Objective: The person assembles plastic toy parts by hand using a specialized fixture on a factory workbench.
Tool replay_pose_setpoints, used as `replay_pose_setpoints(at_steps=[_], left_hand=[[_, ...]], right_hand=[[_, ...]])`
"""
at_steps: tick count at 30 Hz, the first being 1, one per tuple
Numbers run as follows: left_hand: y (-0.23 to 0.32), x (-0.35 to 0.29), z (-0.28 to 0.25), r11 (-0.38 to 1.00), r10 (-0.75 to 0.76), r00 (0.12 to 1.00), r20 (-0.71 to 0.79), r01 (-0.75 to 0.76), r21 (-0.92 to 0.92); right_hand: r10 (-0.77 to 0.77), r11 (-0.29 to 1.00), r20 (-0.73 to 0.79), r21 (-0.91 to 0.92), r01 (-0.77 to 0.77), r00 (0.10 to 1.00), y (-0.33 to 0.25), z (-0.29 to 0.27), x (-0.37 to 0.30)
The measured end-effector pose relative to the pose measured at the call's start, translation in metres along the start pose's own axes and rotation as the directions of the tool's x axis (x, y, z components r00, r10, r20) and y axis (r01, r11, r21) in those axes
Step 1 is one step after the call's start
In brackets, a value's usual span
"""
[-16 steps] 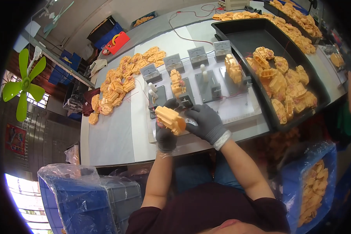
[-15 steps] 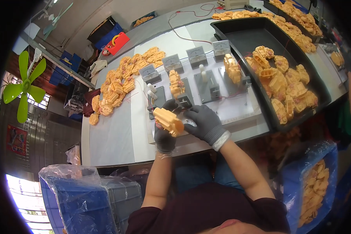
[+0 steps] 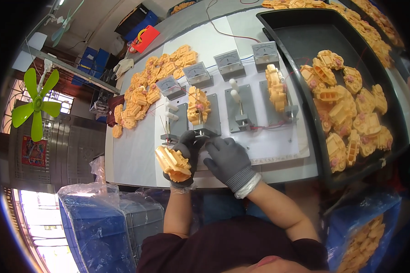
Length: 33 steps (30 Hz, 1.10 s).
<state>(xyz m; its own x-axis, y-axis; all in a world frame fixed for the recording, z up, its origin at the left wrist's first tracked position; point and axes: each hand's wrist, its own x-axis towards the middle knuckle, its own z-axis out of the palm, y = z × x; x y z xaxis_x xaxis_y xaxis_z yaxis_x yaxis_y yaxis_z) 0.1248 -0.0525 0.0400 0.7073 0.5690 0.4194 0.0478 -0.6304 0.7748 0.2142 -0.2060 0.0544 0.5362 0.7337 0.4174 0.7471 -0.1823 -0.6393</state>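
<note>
Gloved in dark grey, my left hand (image 3: 186,157) is closed around a yellow-orange plastic housing (image 3: 172,164) with ribbed sides. Its fingertips reach the front of a grey test fixture (image 3: 212,119), where another yellow-orange housing (image 3: 197,107) sits upright. My right hand (image 3: 228,160), in a matching glove, is just right of that fixture's front end, fingers apart and nothing visible in them. To the right, a fixture with white-tipped levers (image 3: 234,96) bears no housing. The rightmost fixture holds an upright housing (image 3: 275,88).
Several analog meters (image 3: 229,63) stand behind the fixtures on a white board (image 3: 278,145). A black tray (image 3: 323,168) with loose housings lies right. More housings (image 3: 139,98) are heaped left. Plastic-lined blue bins (image 3: 93,223) stand below the table; a green fan (image 3: 37,103) hangs left.
My left hand has moved left with its housing, which has turned in the grip. My right hand has shifted slightly left and down. The whole view has also shifted.
</note>
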Motion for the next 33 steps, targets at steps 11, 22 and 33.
replay_pose_setpoints(at_steps=[11,22,33], left_hand=[[0.035,-0.011,-0.013,0.235,-0.13,0.892,0.433,0.452,-0.86],[0.012,-0.009,-0.009,0.402,0.086,0.885,0.457,0.389,-0.829],[-0.023,-0.032,-0.013,0.651,0.207,0.918,0.338,0.128,-0.748]], right_hand=[[0.021,1.0,0.089,-0.013,-0.02,0.996,-0.01,-0.006,0.003],[0.076,0.993,-0.139,-0.073,-0.087,0.987,-0.014,-0.003,0.007],[0.347,0.918,0.209,-0.274,-0.285,0.914,-0.044,-0.029,0.112]])
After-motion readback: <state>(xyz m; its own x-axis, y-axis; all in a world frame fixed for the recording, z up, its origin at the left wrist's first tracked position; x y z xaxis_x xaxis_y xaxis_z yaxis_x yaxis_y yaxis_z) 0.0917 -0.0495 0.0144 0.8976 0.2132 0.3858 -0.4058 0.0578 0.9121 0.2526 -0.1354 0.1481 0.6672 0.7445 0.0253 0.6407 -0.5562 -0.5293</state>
